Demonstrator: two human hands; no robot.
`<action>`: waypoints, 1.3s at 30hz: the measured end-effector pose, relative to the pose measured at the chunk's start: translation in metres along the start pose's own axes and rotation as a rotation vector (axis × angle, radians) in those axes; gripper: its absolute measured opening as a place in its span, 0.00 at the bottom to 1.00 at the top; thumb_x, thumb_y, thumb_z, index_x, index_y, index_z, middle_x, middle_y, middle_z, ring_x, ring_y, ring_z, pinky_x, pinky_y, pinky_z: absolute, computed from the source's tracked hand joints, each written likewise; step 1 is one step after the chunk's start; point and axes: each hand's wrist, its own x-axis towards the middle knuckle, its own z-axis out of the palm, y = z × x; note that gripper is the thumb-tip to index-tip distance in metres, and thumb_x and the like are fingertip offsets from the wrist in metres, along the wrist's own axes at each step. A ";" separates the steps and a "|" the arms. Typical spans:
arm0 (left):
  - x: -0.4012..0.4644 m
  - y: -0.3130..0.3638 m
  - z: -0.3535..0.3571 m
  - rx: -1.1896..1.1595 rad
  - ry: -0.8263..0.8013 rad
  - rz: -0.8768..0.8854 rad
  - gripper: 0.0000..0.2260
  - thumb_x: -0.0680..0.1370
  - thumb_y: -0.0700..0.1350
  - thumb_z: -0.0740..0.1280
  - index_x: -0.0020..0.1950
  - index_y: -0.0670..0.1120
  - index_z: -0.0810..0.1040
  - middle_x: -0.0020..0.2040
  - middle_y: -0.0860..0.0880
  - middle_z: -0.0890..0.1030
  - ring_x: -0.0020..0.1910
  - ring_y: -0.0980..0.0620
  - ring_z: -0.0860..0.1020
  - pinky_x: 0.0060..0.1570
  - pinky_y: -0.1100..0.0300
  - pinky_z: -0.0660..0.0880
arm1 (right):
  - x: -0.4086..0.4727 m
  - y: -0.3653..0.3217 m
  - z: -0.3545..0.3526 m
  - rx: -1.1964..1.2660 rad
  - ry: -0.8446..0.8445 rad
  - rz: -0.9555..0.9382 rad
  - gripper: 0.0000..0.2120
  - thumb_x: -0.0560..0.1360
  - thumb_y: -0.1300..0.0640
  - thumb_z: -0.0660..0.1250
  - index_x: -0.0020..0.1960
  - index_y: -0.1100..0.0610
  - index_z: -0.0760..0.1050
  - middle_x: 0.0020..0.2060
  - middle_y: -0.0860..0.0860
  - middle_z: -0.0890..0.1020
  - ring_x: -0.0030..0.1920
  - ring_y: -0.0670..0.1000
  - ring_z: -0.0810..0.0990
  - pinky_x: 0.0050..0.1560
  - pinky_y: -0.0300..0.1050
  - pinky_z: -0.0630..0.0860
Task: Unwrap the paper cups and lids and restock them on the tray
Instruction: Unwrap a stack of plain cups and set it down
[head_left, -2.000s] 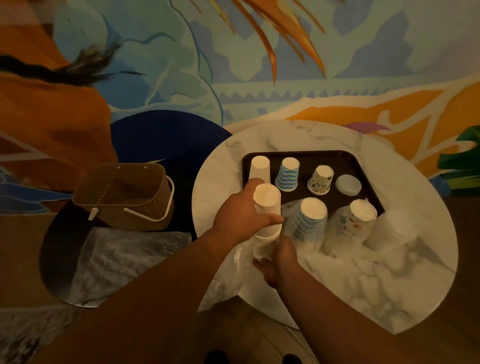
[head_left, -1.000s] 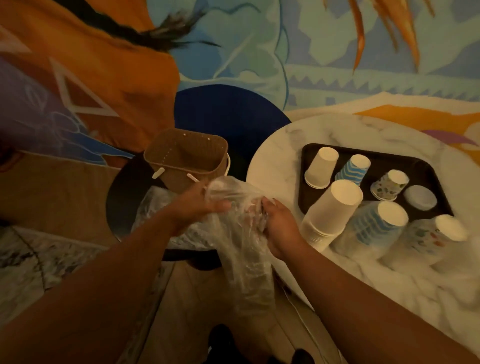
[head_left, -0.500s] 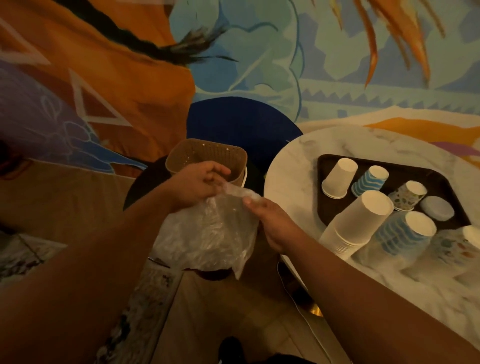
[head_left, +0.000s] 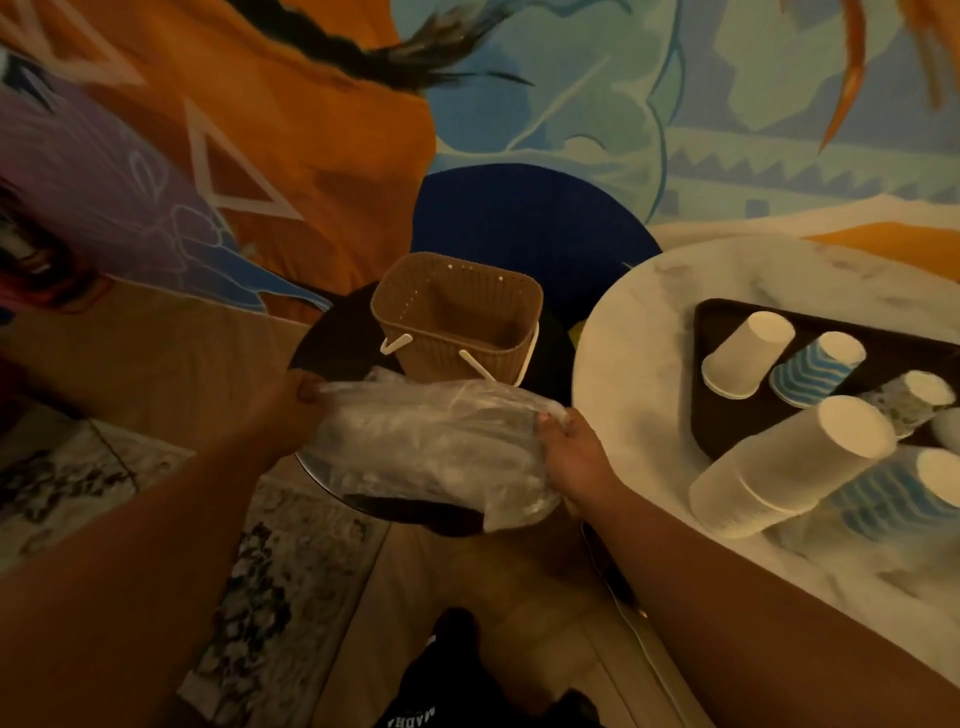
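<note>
A clear plastic wrapper (head_left: 431, 447) is stretched between my hands over a low black side table (head_left: 337, 343). My left hand (head_left: 291, 410) pinches its left end and my right hand (head_left: 569, 452) grips its right end. On the marble table (head_left: 639, 332) at the right lies an unwrapped stack of white cups (head_left: 789, 467) on its side. Beside it is a blue-striped stack (head_left: 893, 493), apparently still in wrap. The dark tray (head_left: 711, 317) holds a white cup (head_left: 748, 353), a blue-striped cup (head_left: 818, 366) and a patterned cup (head_left: 914, 397), all upside down.
A brown woven basket (head_left: 457, 317) with white handles stands on the black side table just behind the wrapper. A painted mural wall runs behind. A patterned rug (head_left: 291, 561) and wooden floor lie below. My dark shoe (head_left: 447, 675) is at the bottom.
I pulled the wrapper off the white stack and left the stack lying on the marble table. Both hands carried the wrapper left and spread it low over the black side table.
</note>
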 end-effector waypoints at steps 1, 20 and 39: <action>0.008 -0.003 0.002 0.010 0.020 -0.021 0.09 0.79 0.44 0.65 0.58 0.45 0.72 0.51 0.45 0.73 0.51 0.44 0.74 0.48 0.51 0.71 | 0.005 0.000 0.006 0.032 0.014 0.064 0.11 0.81 0.46 0.57 0.60 0.51 0.70 0.58 0.54 0.77 0.57 0.55 0.76 0.62 0.57 0.74; 0.083 -0.077 0.072 0.544 -0.093 0.669 0.24 0.77 0.61 0.56 0.62 0.46 0.76 0.63 0.43 0.75 0.63 0.40 0.72 0.61 0.42 0.68 | 0.030 0.054 0.097 -0.768 0.167 -0.384 0.24 0.75 0.44 0.61 0.65 0.57 0.75 0.61 0.58 0.76 0.61 0.62 0.74 0.62 0.57 0.72; 0.101 -0.059 0.098 0.787 -0.457 0.676 0.35 0.75 0.69 0.57 0.77 0.54 0.57 0.80 0.49 0.49 0.78 0.44 0.47 0.75 0.45 0.48 | 0.052 0.057 0.106 -1.051 -0.242 -0.236 0.40 0.72 0.32 0.63 0.78 0.44 0.54 0.79 0.51 0.51 0.78 0.56 0.47 0.76 0.56 0.46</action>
